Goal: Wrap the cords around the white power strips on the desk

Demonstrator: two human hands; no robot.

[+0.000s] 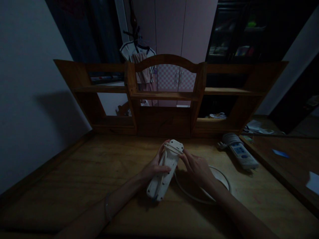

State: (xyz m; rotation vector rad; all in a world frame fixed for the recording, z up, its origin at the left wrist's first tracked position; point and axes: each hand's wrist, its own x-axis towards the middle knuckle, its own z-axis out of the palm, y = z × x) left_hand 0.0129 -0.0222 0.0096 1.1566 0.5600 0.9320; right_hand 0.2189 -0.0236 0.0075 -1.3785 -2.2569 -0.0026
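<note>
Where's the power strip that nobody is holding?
In the head view, the loose power strip lies on the wooden desk at the right, past the right hand, close to the foot of the shelf unit.

white power strip (164, 171), brown wooden desk (82, 172), pink checkered cupboard doors (171, 78)

White power strip (164, 173), long and narrow, held at mid-body in the left hand (154, 168) over a wooden desk (99, 172), with its far end pointing away. Its white cord (171, 148) runs lengthwise along the body and loops over the far end. The slack lies curved on the desk to the right.
</note>
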